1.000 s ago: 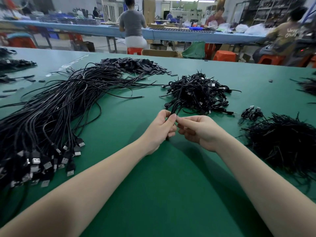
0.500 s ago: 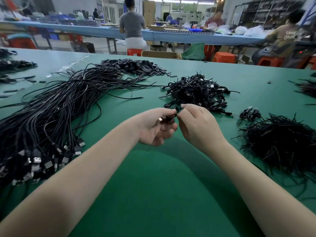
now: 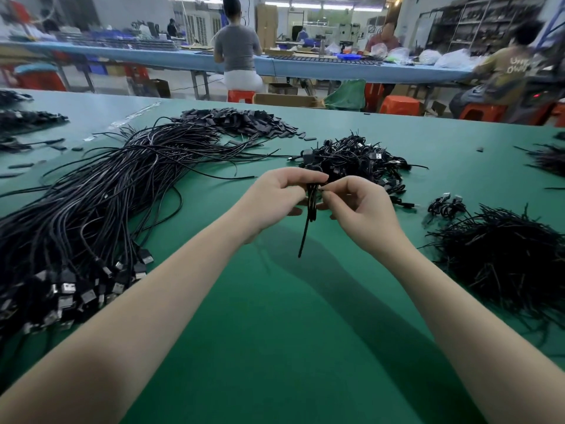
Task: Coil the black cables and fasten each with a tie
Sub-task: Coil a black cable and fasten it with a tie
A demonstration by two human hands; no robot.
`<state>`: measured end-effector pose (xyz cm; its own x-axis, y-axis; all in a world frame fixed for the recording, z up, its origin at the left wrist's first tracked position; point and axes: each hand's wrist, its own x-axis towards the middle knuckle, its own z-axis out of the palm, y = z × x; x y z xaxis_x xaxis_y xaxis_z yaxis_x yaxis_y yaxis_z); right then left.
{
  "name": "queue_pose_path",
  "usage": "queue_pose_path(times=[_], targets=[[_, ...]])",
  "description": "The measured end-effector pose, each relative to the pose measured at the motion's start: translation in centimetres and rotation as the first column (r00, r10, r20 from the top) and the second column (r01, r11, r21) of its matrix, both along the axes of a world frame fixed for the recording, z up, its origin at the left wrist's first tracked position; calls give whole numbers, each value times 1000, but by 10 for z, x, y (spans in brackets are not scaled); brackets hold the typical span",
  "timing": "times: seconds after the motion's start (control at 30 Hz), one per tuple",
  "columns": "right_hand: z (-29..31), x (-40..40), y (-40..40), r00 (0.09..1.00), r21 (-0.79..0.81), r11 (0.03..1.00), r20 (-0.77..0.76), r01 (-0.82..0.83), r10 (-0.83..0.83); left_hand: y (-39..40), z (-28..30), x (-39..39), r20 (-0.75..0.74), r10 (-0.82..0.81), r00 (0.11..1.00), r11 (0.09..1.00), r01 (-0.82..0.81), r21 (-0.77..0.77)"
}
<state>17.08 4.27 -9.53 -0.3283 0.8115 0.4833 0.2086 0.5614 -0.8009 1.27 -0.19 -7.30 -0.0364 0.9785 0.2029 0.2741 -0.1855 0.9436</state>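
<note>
Black, thin, limp coiled cable (image 3: 311, 206) at frame centre weighs little; left hand (image 3: 275, 197) and right hand (image 3: 360, 209) each keep a closed grip, pinching its gathered middle, the best hold.

Both bare forearms reach forward and converge above the table. The left hand (image 3: 275, 194) and right hand (image 3: 360, 209) meet with fingers curled, pinching.

Bare green mat (image 3: 275, 347) lies between loose cables (image 3: 91, 209) and ties (image 3: 504, 261)
</note>
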Motion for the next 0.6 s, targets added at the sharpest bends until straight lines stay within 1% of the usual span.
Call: queue_pose_path(times=[0.03, 0.07, 0.13, 0.2, 0.27, 0.33, 0.37, 0.4, 0.43, 0.47, 0.5, 0.53, 0.6], targets=[[0, 1, 0, 1000, 16, 1000, 17, 10, -10, 0, 0, -1, -22, 2, 1000, 1000, -2, -10], [-1, 2, 1, 998, 65, 997, 43, 35, -38, 0, -1, -3, -36, -10, 999, 1000, 10, -16], [-1, 2, 0, 988, 232, 968, 97, 92, -117, -2, -1, -4, -46, -52, 998, 998, 50, -39], [0, 1, -2, 980, 374, 921, 110, 111, -163, -4, -1, -3, -52, -74, 996, 995, 71, -66], [0, 2, -1, 977, 455, 881, 95, 129, -192, -6, 1, 0, -116, -40, 992, 997, 33, -70], [0, 3, -1, 974, 497, 854, 72, 152, -216, -5, 0, 3, -235, 16, 972, 999, -25, -34], [0, 3, -1, 973, 520, 840, 69, 154, -220, -5, 0, 5, -260, 35, 965, 999, -44, -29], [0, 3, -2, 972, 546, 825, 70, 149, -223, -5, 1, 8, -227, 37, 973, 997, -50, -51], [0, 3, -3, 972, 568, 810, 72, 145, -225, -7, 4, 11, -123, 26, 992, 993, -40, -108], [0, 4, -3, 970, 586, 797, 73, 146, -232, -8, 5, 14, 13, 10, 1000, 985, -7, -170], [1, 4, -3, 967, 606, 781, 72, 151, -243, -10, 7, 18, 150, 9, 989, 977, 23, -214], [2, 5, -3, 963, 632, 760, 74, 155, -258, -9, 9, 19, 222, 21, 975, 973, 31, -227], [3, 5, -4, 955, 699, 701, 90, 141, -282, -8, 10, 17, 304, 79, 949, 973, -7, -231]])
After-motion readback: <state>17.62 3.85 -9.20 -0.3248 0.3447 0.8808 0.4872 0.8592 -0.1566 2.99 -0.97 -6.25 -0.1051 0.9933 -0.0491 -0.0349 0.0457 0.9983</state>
